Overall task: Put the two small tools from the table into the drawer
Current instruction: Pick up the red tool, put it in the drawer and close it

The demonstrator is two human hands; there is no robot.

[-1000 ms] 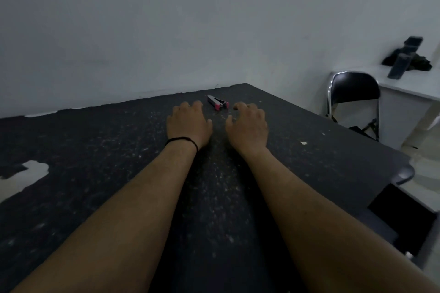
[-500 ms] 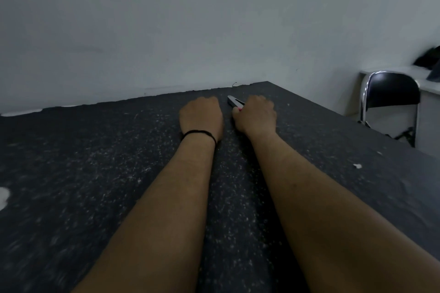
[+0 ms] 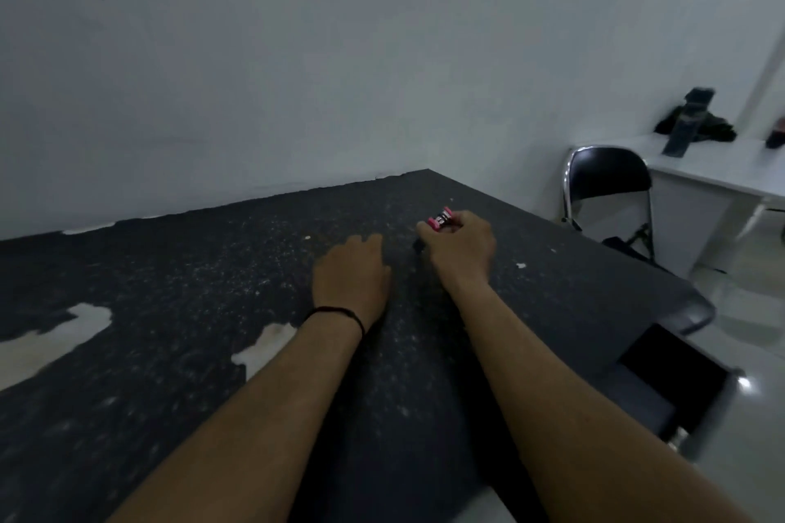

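1. Two bare forearms reach forward from the bottom edge across a dark, speckled table (image 3: 178,310), whose black covering has peeled away in pale patches toward the left.
2. The left hand (image 3: 352,276) lies palm-down on the tabletop, fingers loosely curled and holding nothing that can be seen; a thin black band (image 3: 340,313) circles its wrist.
3. Just beside it, the right hand (image 3: 461,244) is closed around a small tool with pink ends (image 3: 441,219), pinched at the fingertips so that one end sticks out toward the wall. Whether the tool is lifted clear of the table cannot be told. A dark bit shows under the hand's left edge, too small to identify.
4. At the table's right side an open drawer (image 3: 675,374) shows a dark interior.
5. Farther right stands a black folding chair with a chrome frame (image 3: 605,178), beside a white desk (image 3: 718,178) carrying dark objects.
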